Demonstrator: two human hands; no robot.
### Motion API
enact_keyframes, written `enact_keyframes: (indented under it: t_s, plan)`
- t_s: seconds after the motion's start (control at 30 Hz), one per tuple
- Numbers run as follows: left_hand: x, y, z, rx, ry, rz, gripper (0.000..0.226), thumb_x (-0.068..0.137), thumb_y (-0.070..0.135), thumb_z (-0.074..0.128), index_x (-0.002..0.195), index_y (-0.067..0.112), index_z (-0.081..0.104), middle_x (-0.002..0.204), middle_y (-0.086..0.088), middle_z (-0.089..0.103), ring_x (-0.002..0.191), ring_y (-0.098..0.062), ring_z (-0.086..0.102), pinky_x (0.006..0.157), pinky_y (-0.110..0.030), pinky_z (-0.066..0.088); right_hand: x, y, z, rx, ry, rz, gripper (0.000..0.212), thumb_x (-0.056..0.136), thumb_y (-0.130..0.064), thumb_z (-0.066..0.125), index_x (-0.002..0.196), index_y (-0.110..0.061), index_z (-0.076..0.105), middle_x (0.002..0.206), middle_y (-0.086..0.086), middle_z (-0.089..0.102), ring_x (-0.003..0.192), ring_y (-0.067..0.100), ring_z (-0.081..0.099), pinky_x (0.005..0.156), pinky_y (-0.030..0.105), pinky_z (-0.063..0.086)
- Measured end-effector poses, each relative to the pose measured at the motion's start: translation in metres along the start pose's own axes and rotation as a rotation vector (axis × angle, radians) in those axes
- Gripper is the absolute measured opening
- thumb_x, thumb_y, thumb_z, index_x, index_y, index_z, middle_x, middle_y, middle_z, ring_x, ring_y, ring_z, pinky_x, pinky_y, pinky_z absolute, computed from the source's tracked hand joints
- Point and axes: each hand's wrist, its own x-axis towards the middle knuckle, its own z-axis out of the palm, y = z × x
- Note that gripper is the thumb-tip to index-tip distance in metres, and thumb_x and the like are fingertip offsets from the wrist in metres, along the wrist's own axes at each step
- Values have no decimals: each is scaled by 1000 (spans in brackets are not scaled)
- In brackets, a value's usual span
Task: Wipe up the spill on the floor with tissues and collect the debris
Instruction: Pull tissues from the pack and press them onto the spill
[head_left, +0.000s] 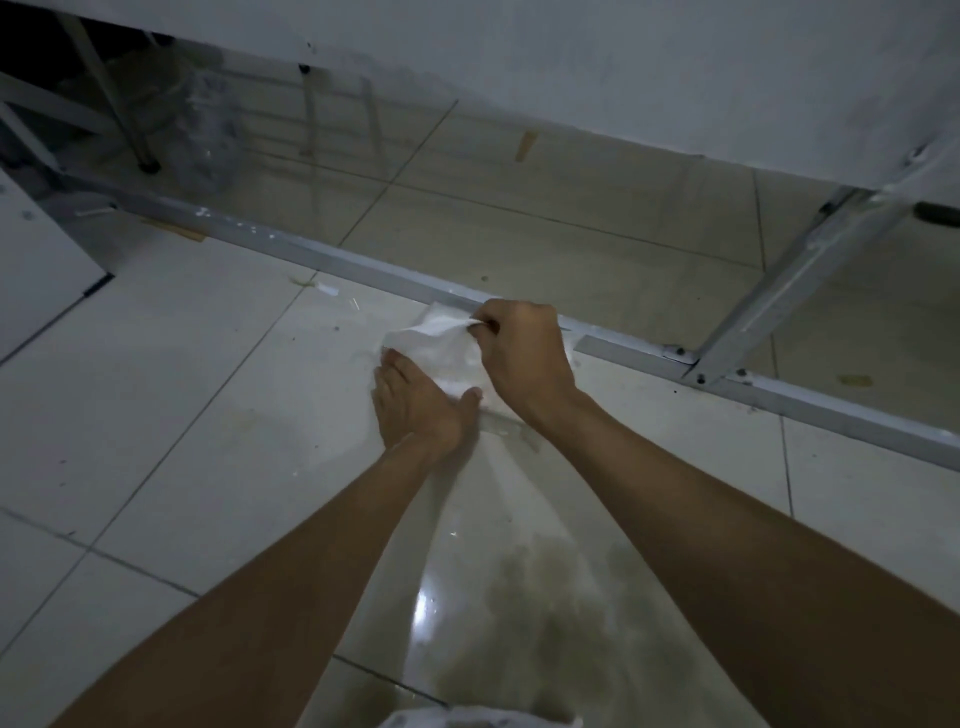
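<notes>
Closest to me, a scrap of white material (470, 721) shows at the bottom edge, too cut off to identify. Both my bare forearms reach forward over a tiled floor (156, 395) whose near tile carries a wet sheen with darker blotches (524, 597). My left hand (418, 410) lies flat, its fingers (388, 373) straight and pressing the left edge of a crumpled white tissue (441, 358). My right hand (524, 358) is curled, its fingers (488, 326) pinching the tissue's far corner and lifting it off the tile. The tissue's longer side runs away from me, its raised corner just beside a grey metal rail (311, 255) of the desk frame that crosses the floor on a slant. A second frame bar (779, 291) meets that rail at the right. Above hangs the white desk (571, 67). A small white scrap (327, 290) lies near the rail to the left of my hands, a wooden sliver (525, 145) lies beyond it, and a clear plastic bag (208, 130) sits under the desk at far left.
</notes>
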Motion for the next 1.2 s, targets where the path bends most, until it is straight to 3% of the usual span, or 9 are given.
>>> enact_keyframes:
  t_s: [0.2,0.4,0.57,0.67,0.77,0.83,0.93,1.03,1.2]
  plan:
    - [4,4,-1,110,-58,-16,114,76,55,61,143,-3,-10,157,-16,-2,146,-28,-1,119,-38,6,10,-21,-21,106,98,-106,17,84,-3,58,85,-4,74,80,10,73,73,20,64,70,28,47]
    - [0,4,-4,81,-49,-9,113,76,55,62,143,-3,-8,157,-16,1,145,-29,2,119,-39,9,10,-48,-54,248,270,-126,16,86,-7,59,87,-6,75,78,4,73,67,8,58,61,9,39]
    - [-6,7,-17,33,-51,-23,101,84,55,51,144,0,-9,157,-16,-3,145,-30,-3,119,-40,4,-6,-62,-74,358,340,-66,14,88,-10,58,84,-9,71,73,-3,67,65,9,59,63,20,46]
    - [-18,10,-31,-26,85,62,86,87,45,50,145,1,5,156,-18,9,144,-32,5,118,-40,5,-26,-61,-84,437,396,-10,13,87,-8,57,83,-11,69,72,-6,65,65,8,59,63,23,49]
    - [-37,18,-47,-170,259,100,56,87,25,55,135,3,38,142,-20,39,133,-36,32,110,-39,23,-51,-57,-94,500,446,63,15,86,-6,57,80,-16,67,69,-8,63,64,8,59,62,23,49]
    - [-48,22,-54,-401,267,52,37,90,16,48,125,5,51,132,-19,52,123,-36,46,104,-39,35,-66,-54,-100,532,444,121,16,87,-7,57,80,-19,65,70,-6,63,67,10,61,63,25,50]
    - [-90,27,-69,-982,44,-110,27,92,10,41,116,10,54,113,-16,63,99,-32,61,80,-35,45,-103,-53,-112,554,466,183,13,87,-8,57,84,-19,65,79,0,67,74,14,64,69,31,54]
    - [-148,20,-89,-1363,-411,-352,35,95,28,29,123,10,43,98,-16,58,82,-31,60,71,-38,46,-144,-55,-124,613,454,259,15,88,-10,58,83,-23,63,84,1,69,79,17,66,73,39,58]
    - [-230,-18,-109,-1632,-752,-381,56,89,55,37,106,6,57,94,-20,70,80,-33,67,69,-39,57,-234,-53,-133,645,360,374,18,89,-12,56,82,-27,63,88,1,71,83,18,68,76,46,58]
